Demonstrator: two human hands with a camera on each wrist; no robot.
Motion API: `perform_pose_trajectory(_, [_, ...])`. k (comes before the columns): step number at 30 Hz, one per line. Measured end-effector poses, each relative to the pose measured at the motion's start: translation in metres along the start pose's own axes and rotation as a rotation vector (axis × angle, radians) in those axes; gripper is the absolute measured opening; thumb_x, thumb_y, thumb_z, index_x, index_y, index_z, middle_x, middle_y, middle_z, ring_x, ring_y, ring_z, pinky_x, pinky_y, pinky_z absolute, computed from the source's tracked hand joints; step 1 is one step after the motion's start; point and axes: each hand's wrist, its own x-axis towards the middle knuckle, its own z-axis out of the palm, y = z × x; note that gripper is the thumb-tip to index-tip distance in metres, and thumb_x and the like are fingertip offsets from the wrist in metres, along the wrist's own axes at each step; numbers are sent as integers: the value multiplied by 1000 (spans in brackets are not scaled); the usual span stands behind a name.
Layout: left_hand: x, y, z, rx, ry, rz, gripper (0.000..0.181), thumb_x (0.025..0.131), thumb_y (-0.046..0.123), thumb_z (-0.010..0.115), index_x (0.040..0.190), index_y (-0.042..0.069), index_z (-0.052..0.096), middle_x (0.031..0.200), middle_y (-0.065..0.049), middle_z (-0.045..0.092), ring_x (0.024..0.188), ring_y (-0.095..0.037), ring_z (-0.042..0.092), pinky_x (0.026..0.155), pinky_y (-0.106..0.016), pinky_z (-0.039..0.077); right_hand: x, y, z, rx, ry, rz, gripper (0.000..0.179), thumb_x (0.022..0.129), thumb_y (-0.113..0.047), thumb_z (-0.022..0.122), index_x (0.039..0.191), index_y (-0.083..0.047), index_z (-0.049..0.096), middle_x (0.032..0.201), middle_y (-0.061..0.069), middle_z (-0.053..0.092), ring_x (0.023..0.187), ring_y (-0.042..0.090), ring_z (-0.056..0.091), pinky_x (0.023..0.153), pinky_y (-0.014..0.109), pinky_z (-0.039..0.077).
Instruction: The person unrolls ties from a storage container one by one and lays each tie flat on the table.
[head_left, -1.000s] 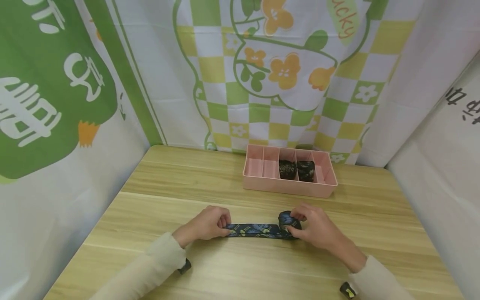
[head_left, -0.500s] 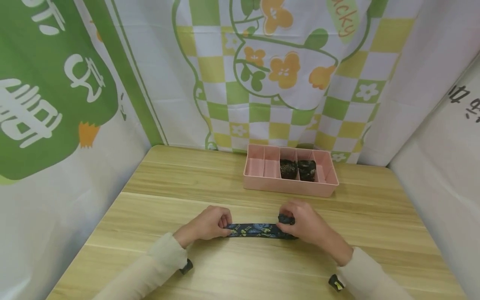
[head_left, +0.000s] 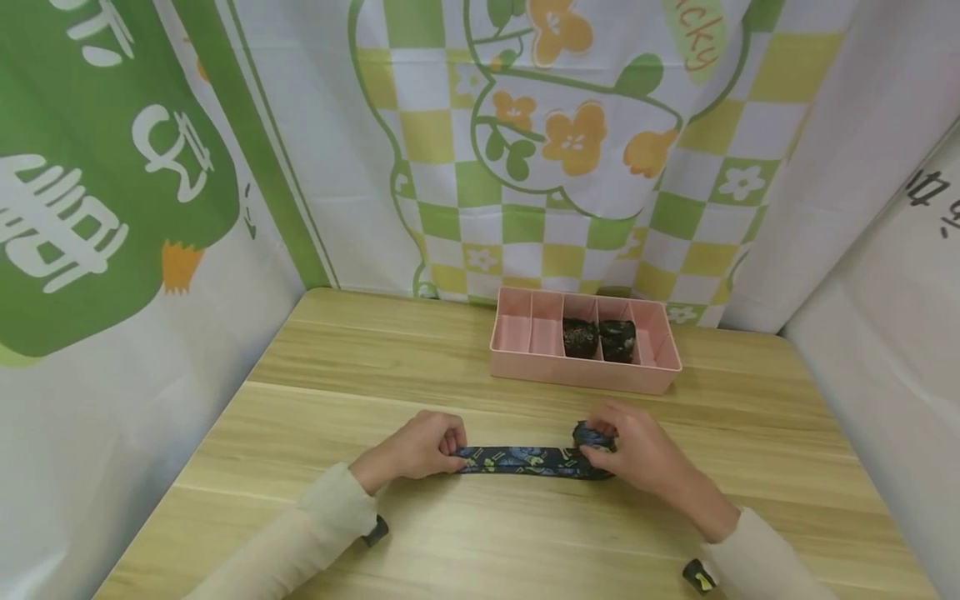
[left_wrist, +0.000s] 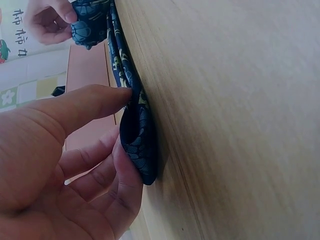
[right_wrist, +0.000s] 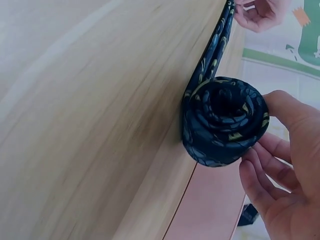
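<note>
A dark navy necktie (head_left: 517, 460) with blue and yellow figures lies lengthwise on the table, flat on the left and wound into a coil (right_wrist: 225, 125) on the right. My left hand (head_left: 416, 446) pinches the flat end between thumb and fingers; the left wrist view shows the fabric folded open there like a small pocket. At the other end my right hand (head_left: 637, 450) holds the coil, thumb on one side and fingertips on the other. In the right wrist view the coil stands on its edge, its spiral layers facing the camera.
Behind the hands stands a pink divided box (head_left: 585, 373). Two of its compartments hold dark patterned rolls (head_left: 581, 339), side by side. The wooden table (head_left: 360, 350) ends at a printed curtain (head_left: 480, 225) at the back.
My right hand turned over the coil and shifted slightly left, then came back right with it. The flat stretch of necktie shows slightly longer now. My left hand has stayed at the end.
</note>
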Motion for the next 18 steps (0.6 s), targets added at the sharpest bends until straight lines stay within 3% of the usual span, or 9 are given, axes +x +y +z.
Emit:
perform_pose_trajectory(7, [0, 2, 1, 2, 3, 2, 16, 88, 11, 84, 95, 8, 70, 85, -2, 67, 78, -10, 59, 72, -24, 52, -14, 13, -10, -13, -5, 71, 19, 86, -19, 86, 101, -14, 75, 93, -8, 68, 85, 7, 64, 76, 29, 60])
perform_pose_trajectory(18, [-1, 0, 1, -20, -4, -4, 16, 88, 10, 84, 96, 6, 69, 87, -3, 67, 80, -12, 59, 73, -25, 52, -29, 32, -14, 36, 25, 91, 19, 88, -18, 84, 104, -12, 76, 97, -5, 71, 87, 8, 67, 78, 26, 61])
